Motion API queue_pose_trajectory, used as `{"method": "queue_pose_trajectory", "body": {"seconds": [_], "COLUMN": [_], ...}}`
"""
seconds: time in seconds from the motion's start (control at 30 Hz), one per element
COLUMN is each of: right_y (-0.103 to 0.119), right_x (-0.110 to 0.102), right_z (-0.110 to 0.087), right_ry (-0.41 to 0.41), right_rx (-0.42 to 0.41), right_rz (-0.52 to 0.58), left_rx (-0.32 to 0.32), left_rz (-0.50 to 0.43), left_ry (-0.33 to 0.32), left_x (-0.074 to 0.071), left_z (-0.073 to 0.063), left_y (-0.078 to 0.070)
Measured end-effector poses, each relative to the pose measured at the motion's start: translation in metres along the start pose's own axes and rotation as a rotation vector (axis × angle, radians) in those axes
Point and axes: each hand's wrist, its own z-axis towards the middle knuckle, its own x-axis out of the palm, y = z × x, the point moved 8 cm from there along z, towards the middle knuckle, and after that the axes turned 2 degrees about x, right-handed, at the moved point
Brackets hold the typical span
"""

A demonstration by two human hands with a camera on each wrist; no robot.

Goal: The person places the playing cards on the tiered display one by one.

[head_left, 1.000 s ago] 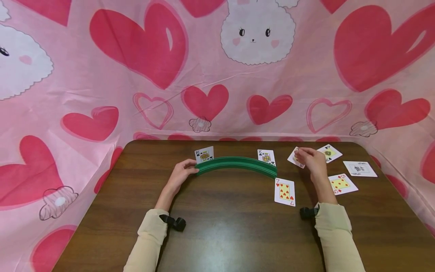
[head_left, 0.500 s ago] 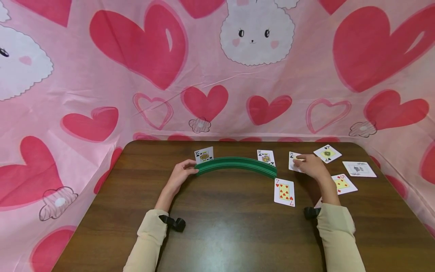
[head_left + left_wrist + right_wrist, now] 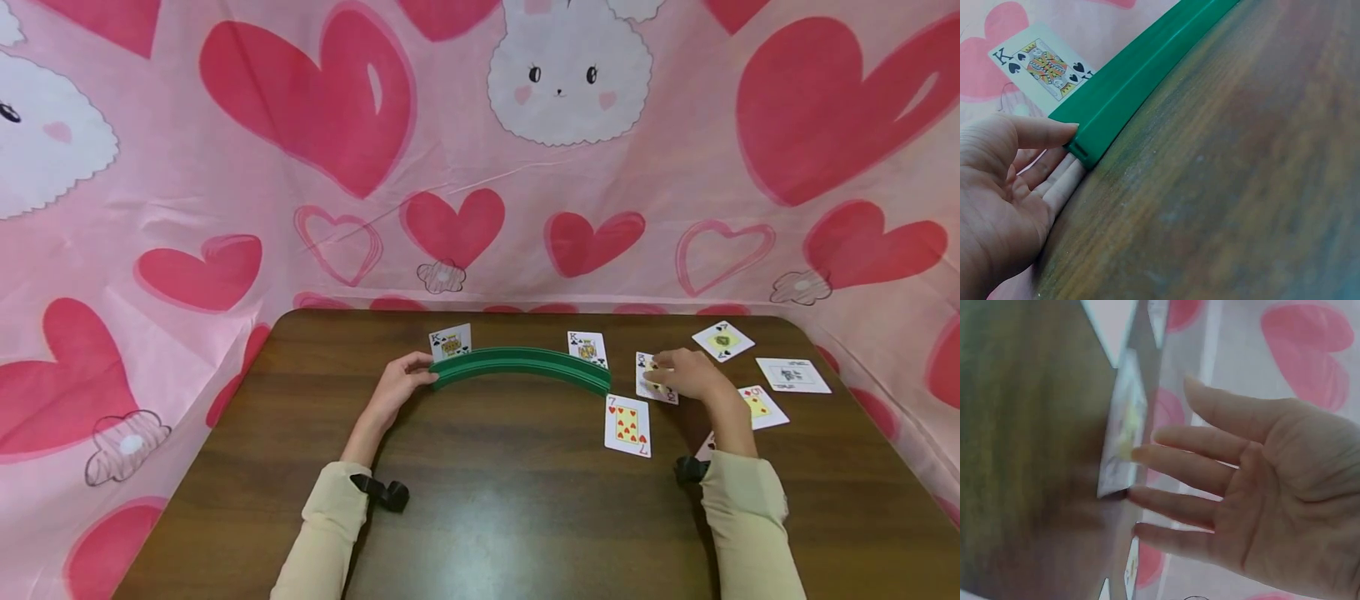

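Note:
A curved green card holder (image 3: 517, 360) stands on the table. My left hand (image 3: 397, 385) pinches its left end between thumb and fingers, as the left wrist view also shows. A king of spades (image 3: 1047, 67) leans upright in the holder by that end, and another king (image 3: 587, 347) stands near the right end. My right hand (image 3: 693, 375) touches a black-suited card (image 3: 656, 393), apparently clubs, lying face up right of the holder. In the right wrist view its straight, spread fingers (image 3: 1179, 469) reach the blurred card, the thumb away from it.
Below the holder's right end lies a seven of hearts (image 3: 628, 426). At the right lie a black seven (image 3: 723, 341), a face-up card (image 3: 793, 375) and a five of diamonds (image 3: 763, 407). The right forearm partly covers another card (image 3: 705, 447). A pink cloth (image 3: 525, 233) hangs behind the table.
My right hand has slid the black-suited card toward me, turning it straighter. Its forearm shifted slightly right, over the cards there. The left hand and green holder stay put.

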Motion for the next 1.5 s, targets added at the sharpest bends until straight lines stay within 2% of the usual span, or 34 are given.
{"method": "queue_pose_trajectory", "body": {"seconds": [0.1,0.17,0.37,0.47,0.63,0.77,0.83,1.07,1.17,1.33,1.5], "right_y": [0.000,-0.004,-0.021,-0.026,-0.036,-0.044,-0.044,-0.027,-0.025,-0.027,-0.034], "right_x": [-0.008,-0.007,0.004,0.004,0.003,0.003,0.004,0.004,0.005,0.007,-0.002], "right_z": [-0.004,-0.004,-0.008,-0.012,-0.015,-0.016,-0.016,-0.009,-0.005,-0.003,-0.005], "right_ry": [-0.061,-0.071,0.028,0.049,0.055,0.050,0.043,0.043,0.045,0.057,-0.018], "right_rx": [0.025,0.070,0.301,0.349,0.347,0.365,0.370,0.302,0.303,0.293,0.265], "right_rz": [0.042,0.043,0.032,0.078,0.157,0.191,0.201,0.103,0.063,0.072,0.113], "left_rx": [0.002,-0.011,-0.016,-0.005,-0.008,-0.017,-0.018,-0.025,-0.016,-0.003,-0.004], "left_rz": [0.010,0.009,-0.004,-0.003,0.002,0.011,0.009,0.004,-0.001,0.004,0.001], "left_ry": [-0.004,0.002,0.006,0.002,0.008,0.009,0.003,-0.005,0.001,0.000,-0.006], "left_x": [0.000,0.001,0.003,0.002,0.002,0.002,0.000,-0.002,-0.001,0.000,0.000], "left_z": [0.000,-0.001,-0.003,-0.002,-0.003,-0.005,-0.003,-0.004,-0.003,-0.001,0.000], "left_y": [-0.001,0.000,-0.002,-0.004,-0.009,-0.007,-0.001,-0.001,-0.002,-0.004,-0.005]}}
